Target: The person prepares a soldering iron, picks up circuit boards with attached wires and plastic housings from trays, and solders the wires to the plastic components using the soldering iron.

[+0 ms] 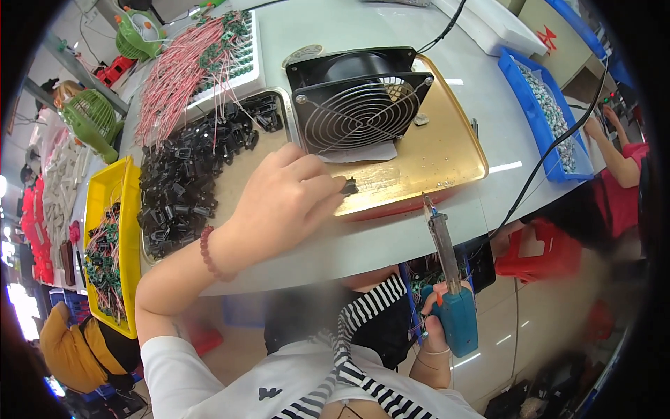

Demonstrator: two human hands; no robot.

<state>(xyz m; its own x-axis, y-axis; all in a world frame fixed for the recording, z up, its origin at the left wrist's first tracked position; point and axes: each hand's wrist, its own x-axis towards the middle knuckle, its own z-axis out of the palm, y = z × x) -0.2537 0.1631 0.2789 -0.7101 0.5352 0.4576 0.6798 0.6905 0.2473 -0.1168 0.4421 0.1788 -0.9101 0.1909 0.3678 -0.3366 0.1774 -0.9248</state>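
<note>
My left hand (296, 192) reaches over the near edge of a gold tray (447, 150), its fingers pinched on a small black plastic part (350, 186). My right hand (434, 328) is wrapped round the teal handle of a soldering gun (458, 322). The gun's metal tip points up and away, close to the tray's near right corner. On the tray stands a black square fan (363, 112) with a round wire guard. Left of my left hand, many similar black plastic parts (178, 181) are heaped in a metal tray (292, 122).
A white foam tray (255, 52) at the back left carries green boards with red and white wires. A yellow bin (125, 237) stands at the left, a blue bin (534, 108) of small parts at the right. A black cable (551, 150) hangs near a co-worker's arm (618, 153).
</note>
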